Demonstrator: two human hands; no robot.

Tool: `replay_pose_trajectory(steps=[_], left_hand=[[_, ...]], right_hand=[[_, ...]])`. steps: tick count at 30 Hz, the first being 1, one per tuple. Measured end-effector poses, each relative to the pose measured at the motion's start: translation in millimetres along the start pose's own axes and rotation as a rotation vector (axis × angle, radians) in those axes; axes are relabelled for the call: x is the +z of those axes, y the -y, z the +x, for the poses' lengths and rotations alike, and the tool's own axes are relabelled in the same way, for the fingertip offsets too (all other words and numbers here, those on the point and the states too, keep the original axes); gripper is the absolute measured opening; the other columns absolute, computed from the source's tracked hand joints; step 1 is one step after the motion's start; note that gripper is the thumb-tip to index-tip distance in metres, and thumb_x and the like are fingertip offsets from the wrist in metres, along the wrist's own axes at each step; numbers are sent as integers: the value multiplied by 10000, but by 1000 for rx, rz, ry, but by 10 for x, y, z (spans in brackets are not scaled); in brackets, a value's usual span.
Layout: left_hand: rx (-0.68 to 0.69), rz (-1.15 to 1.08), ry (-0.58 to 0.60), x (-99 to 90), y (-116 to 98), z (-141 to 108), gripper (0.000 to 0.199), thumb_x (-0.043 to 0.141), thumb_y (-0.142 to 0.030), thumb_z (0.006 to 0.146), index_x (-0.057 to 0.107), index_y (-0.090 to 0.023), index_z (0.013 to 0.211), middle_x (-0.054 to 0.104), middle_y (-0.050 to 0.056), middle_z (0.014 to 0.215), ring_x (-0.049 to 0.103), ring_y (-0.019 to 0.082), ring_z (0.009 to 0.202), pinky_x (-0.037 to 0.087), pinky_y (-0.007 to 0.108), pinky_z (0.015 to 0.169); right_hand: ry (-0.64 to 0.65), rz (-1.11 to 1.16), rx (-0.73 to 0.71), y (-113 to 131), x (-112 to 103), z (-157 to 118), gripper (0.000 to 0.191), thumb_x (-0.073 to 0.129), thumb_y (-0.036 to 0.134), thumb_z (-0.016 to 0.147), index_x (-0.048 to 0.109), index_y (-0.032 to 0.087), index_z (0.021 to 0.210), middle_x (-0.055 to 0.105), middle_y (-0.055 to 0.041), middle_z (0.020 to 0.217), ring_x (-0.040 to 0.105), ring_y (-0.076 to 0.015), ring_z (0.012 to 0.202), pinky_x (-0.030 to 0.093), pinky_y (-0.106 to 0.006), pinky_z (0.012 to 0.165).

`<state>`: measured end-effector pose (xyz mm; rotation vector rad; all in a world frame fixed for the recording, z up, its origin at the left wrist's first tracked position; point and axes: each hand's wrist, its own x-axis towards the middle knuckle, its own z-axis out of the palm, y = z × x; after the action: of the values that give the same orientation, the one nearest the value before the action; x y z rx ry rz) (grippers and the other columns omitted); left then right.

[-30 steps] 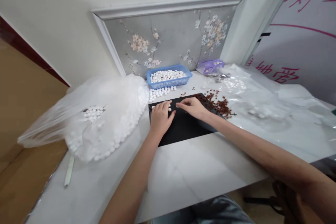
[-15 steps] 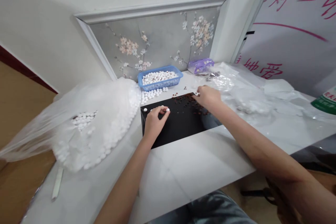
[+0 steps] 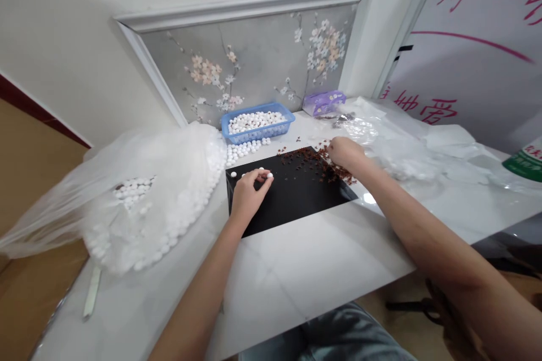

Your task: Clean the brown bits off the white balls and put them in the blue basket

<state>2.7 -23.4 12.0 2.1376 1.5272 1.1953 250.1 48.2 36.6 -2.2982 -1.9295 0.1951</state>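
Note:
Between thumb and fingers, my left hand [image 3: 249, 192] pinches a small white ball [image 3: 270, 175] over the left part of a black board [image 3: 292, 197]. Another white ball [image 3: 234, 174] lies near the board's left corner, and more show partly behind my fingers. My right hand [image 3: 345, 152] is at the board's far right corner, above a scatter of small reddish-brown pieces [image 3: 326, 166]. Its fingers are curled together and point away; whatever they hold, if anything, is hidden.
A blue basket [image 3: 258, 138] full of white balls stands behind the board, with loose balls beside it. A big clear bag [image 3: 169, 203] of white balls lies left. Purple packet [image 3: 324, 102] and crumpled clear plastic [image 3: 402, 152] sit at back right. A pale strip [image 3: 92, 293] lies front left.
My right hand has shifted slightly right, uncovering more of the brown pieces at the board's right side. The left hand keeps its pinch on the white ball.

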Motion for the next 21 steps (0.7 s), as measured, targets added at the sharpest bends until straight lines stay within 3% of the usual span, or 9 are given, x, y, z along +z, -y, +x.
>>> replay_pose_trajectory(steps=[2, 4, 7, 10, 15, 18, 21], left_hand=[[-2, -30, -2, 2, 1, 2, 129, 565, -289, 770, 631, -214, 852, 677, 7, 798, 622, 149, 763, 452, 272, 755], [-16, -72, -5, 6, 2, 6, 138, 569, -301, 767, 634, -211, 850, 681, 9, 803, 622, 146, 750, 452, 271, 756], [-70, -144, -13, 12, 8, 13, 162, 575, -327, 763, 641, -207, 850, 684, 13, 810, 620, 144, 739, 455, 265, 728], [-123, -202, -27, 16, 23, 18, 192, 578, -349, 759, 647, -199, 856, 683, 23, 810, 621, 149, 753, 451, 262, 706], [-171, -262, -54, 24, 63, 27, 241, 586, -388, 750, 651, -187, 867, 680, 39, 815, 621, 157, 776, 446, 266, 700], [-190, -310, -64, 32, 59, 33, 255, 600, -392, 741, 650, -178, 869, 679, 49, 823, 622, 160, 785, 451, 264, 695], [-221, -443, -45, 45, 25, 36, 264, 617, -384, 729, 644, -164, 873, 678, 58, 831, 627, 161, 790, 469, 267, 716]], right_hand=[[-71, 191, -18, 39, -1, -26, 210, 427, 173, 826, 600, 92, 912, 660, -170, 884, 639, -200, 762, 457, -258, 637], [-69, 558, -51, 108, 13, -64, 178, 408, 176, 849, 560, 110, 913, 667, -130, 857, 604, -129, 571, 454, -235, 552], [122, 1094, -82, 224, 56, -127, 87, 474, 195, 840, 534, 133, 832, 672, -96, 842, 517, -61, 445, 444, -195, 457], [310, 1379, -54, 297, 97, -168, 75, 565, 184, 792, 570, 127, 744, 681, -95, 817, 494, -46, 453, 461, -173, 450], [484, 1515, -12, 354, 118, -213, 89, 686, 117, 668, 648, 123, 748, 683, -60, 745, 475, -31, 439, 450, -145, 428], [406, 1499, -39, 413, 117, -280, 145, 719, 105, 615, 656, 126, 745, 648, -12, 638, 450, -17, 407, 415, -130, 400], [330, 1468, -155, 486, 117, -367, 136, 694, 198, 665, 656, 124, 772, 664, -28, 721, 427, -5, 386, 397, -140, 376]])
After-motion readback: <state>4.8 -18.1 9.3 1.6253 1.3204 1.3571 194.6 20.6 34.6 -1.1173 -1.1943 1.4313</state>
